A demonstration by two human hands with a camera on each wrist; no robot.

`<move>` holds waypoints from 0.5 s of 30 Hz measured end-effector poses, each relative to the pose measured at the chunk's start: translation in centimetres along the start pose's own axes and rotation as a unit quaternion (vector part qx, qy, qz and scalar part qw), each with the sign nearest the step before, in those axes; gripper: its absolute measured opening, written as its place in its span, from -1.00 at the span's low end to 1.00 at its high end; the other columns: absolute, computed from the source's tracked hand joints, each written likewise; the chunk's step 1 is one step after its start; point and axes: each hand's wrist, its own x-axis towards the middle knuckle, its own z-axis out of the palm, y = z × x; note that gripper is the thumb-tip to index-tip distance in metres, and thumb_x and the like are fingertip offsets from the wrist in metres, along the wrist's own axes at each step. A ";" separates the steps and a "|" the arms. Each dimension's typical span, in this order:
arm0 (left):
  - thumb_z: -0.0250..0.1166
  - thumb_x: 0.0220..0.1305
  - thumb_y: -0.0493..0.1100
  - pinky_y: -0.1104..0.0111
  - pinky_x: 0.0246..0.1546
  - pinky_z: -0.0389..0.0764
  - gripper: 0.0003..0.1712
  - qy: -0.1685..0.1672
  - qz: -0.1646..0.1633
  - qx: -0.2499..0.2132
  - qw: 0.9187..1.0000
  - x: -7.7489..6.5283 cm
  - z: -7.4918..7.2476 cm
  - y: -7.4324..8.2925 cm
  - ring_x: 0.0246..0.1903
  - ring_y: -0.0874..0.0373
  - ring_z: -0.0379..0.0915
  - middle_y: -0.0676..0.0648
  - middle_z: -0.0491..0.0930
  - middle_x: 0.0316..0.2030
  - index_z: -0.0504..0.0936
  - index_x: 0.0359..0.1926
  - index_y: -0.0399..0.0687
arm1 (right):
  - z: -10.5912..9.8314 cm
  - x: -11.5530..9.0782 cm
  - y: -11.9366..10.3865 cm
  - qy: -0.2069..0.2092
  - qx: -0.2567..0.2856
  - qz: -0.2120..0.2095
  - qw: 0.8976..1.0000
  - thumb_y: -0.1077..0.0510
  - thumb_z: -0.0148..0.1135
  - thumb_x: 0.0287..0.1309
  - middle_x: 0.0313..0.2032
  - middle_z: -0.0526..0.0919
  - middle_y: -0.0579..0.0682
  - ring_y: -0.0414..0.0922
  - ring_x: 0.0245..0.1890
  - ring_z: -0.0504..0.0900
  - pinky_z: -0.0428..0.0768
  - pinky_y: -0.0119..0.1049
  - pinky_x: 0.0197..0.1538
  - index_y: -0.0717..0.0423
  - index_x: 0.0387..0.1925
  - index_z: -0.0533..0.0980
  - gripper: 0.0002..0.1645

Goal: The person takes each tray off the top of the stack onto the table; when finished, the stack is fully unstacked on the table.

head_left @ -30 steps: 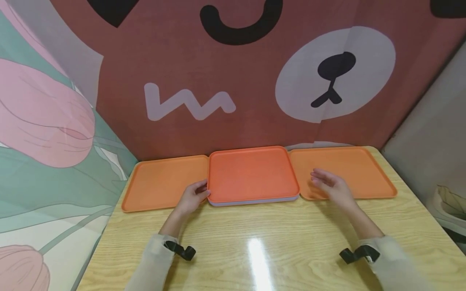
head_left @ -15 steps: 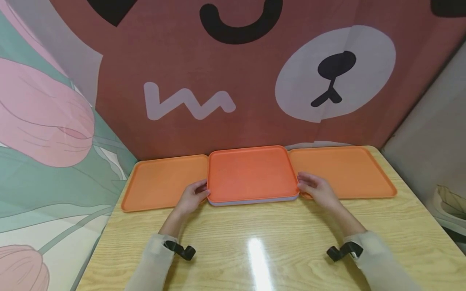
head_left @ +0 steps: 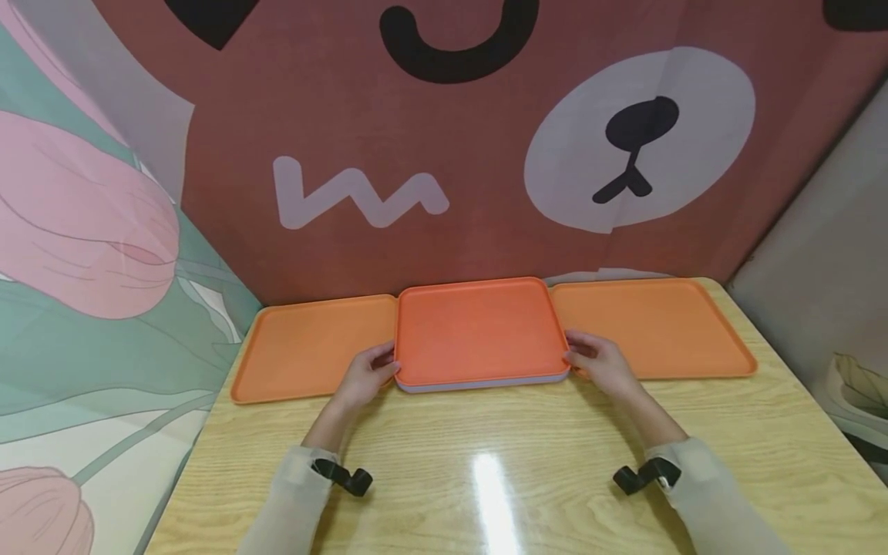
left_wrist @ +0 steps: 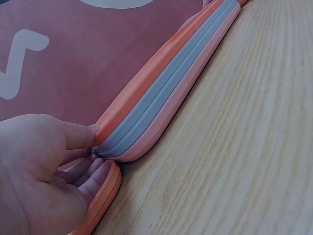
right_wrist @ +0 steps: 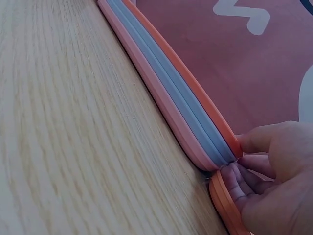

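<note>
Sleeves: a cream fabric left sleeve (head_left: 284, 501) and a matching right sleeve (head_left: 714, 497) come in from the near edge, each with a black, bent wrist mount at the cuff.
Desk: a light yellow, wood-grained rectangular desk (head_left: 430, 439), with a bright strip of reflected light near its middle.
Left hand: the left hand (head_left: 362, 378) pinches the near left corner of the top tray, thumb at the rim, other fingers curled below.
Right hand: the right hand (head_left: 603, 365) pinches the near right corner the same way; whether either hand's lower fingers press the layers beneath, I cannot tell.
Stack: a smooth red-orange rectangular tray (head_left: 482, 331) lies flat on top, above blue-grey layers (left_wrist: 166, 81) and pink layers (left_wrist: 181, 93), at the desk's far side between two others.
Side trays: an orange rectangular tray (head_left: 312, 347) on the left and another orange rectangular tray (head_left: 666, 320) on the right, both beside the stack.
Side walls: a green, white and pink tulip-print sheet (head_left: 76, 362) at left; a plain grey wall (head_left: 825, 216) at right.
Backdrop: a reddish-brown sheet (head_left: 416, 254) with a cartoon snout and pale zigzag, behind the trays.
</note>
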 end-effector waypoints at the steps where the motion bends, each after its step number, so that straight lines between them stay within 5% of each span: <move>1: 0.24 0.43 -0.37 0.45 -0.03 0.56 -0.43 -0.001 0.001 0.002 1.000 0.0 0.0 0.0 0.18 -0.14 0.44 -0.34 0.54 0.16 0.38 0.40 -0.41 | 0.0 0.0 -0.1 -0.002 -0.002 0.006 1.000 0.27 0.20 0.42 0.16 0.52 0.43 -0.42 -0.16 0.59 0.63 -0.45 -0.20 0.44 0.42 0.29 -0.36; 15: 0.33 0.36 -0.33 0.38 -0.10 0.59 -0.39 -0.005 0.009 0.029 1.000 0.1 -0.1 0.5 0.10 -0.14 0.51 -0.33 0.59 0.09 0.42 0.38 -0.40 | 0.1 0.0 -0.9 -0.007 -0.019 0.042 0.999 0.23 0.19 0.45 0.17 0.54 0.36 -0.40 -0.16 0.57 0.60 -0.44 -0.24 0.39 0.43 0.30 -0.37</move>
